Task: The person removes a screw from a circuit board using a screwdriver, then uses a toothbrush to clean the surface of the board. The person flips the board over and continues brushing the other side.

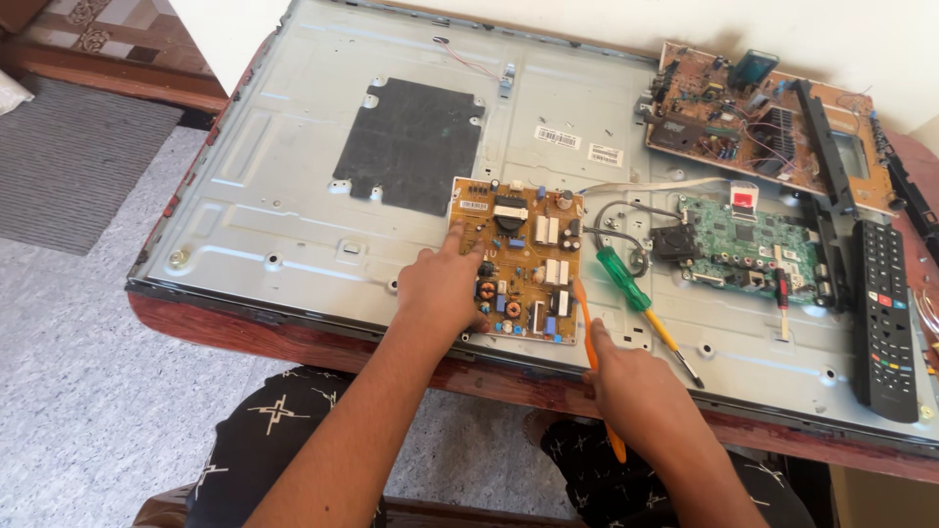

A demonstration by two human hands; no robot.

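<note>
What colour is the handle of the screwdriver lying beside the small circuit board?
The screwdriver has a translucent green handle with a yellow shaft section, seen clearly in the head view.

Both forearms are bare from the elbows down to the left hand [442, 286] and the right hand [634, 383], with no sleeves, watch, rings or gloves in sight. At 6 o'clock, over both knees, sit black fabric trousers [264, 430] printed with scattered thin white cross-shaped star marks.
</note>
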